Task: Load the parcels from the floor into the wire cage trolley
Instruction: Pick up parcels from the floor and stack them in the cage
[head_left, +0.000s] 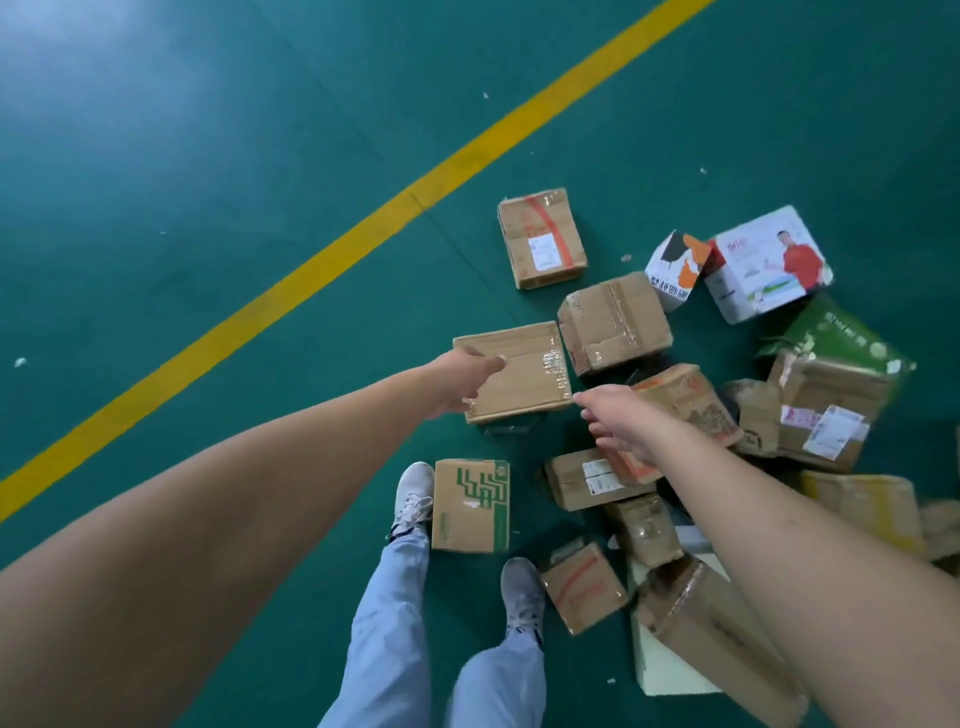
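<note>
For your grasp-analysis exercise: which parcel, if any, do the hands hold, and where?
The left hand grips the flat brown cardboard box at its near-left edge; the right hand holds nothing.

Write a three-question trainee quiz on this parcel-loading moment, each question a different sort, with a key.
1. True or false: the left hand is on the flat brown box.
2. Multiple choice: the yellow line on the green floor lies A) to the left of the parcel pile, B) under the pile, C) to the right of the pile.
3. Fill in: the box with green print lies beside the person's left ____.

Key: 1 true; 2 A; 3 shoe. The right hand reaches toward the same flat box; whether it touches is unclear. No trolley is in view.
</note>
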